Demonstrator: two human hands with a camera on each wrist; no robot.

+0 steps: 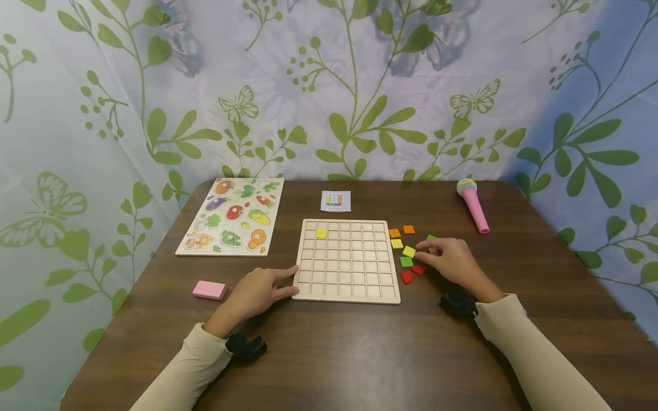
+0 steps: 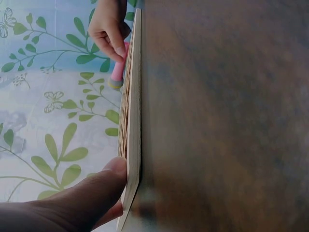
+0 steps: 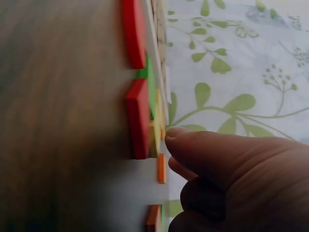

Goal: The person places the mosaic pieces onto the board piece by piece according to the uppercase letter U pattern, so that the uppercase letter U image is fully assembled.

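A wooden grid board [image 1: 345,261] lies mid-table, one yellow tile [image 1: 321,233] in its upper-left part. My left hand [image 1: 255,292] touches the board's left edge with spread thumb and finger; in the left wrist view the thumb [image 2: 99,188] rests against the board's edge [image 2: 133,145]. Right of the board, my right hand [image 1: 452,262] has its thumb and forefinger at a loose yellow tile [image 1: 409,252], apart at the tips. In the right wrist view its thumb [image 3: 217,150] is beside the yellow tile [image 3: 154,140], other fingers curled; contact is unclear.
Orange [image 1: 408,229], green [image 1: 406,262] and red tiles [image 1: 406,277] lie around the right hand. A patterned card [image 1: 336,201] is behind the board. Vegetable puzzle [image 1: 233,217] and pink block [image 1: 209,290] are at left, a pink microphone [image 1: 475,208] at back right.
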